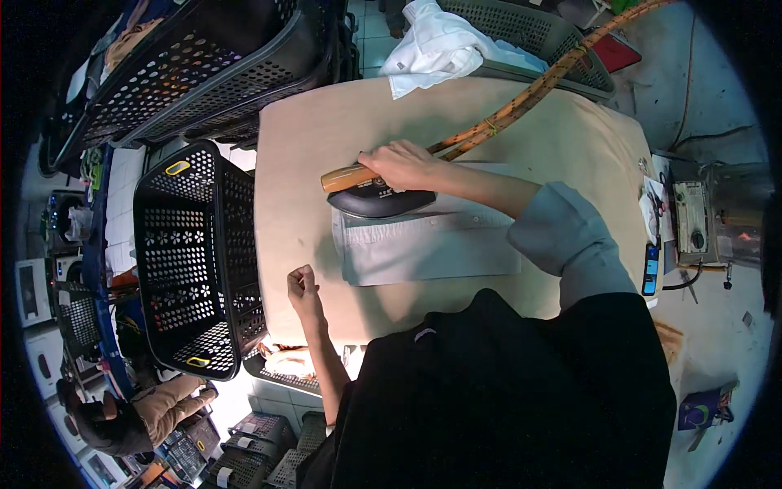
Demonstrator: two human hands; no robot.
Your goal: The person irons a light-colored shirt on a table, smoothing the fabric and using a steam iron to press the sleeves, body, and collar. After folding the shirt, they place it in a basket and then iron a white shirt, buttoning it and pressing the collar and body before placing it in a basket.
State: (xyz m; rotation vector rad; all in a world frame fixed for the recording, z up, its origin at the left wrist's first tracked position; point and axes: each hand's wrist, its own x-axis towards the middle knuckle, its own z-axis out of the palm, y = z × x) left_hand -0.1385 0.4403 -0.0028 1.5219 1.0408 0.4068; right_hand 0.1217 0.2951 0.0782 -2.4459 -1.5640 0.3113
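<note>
My right hand is wrapped round the wooden handle of a dark steam iron. The iron lies over the upper left part of a pale grey garment, which is spread flat with a few buttons showing along it. Two brown patterned hoses run from behind my right hand to the upper right. My left hand is held off the garment's lower left corner, fingers curled in, with nothing visible in them. Under everything is the beige padded ironing table.
A tall black basket stands against the table's left side. White cloth hangs from a grey basket at the far edge. A phone lies by the right edge, near a metal machine. Another person is at lower left.
</note>
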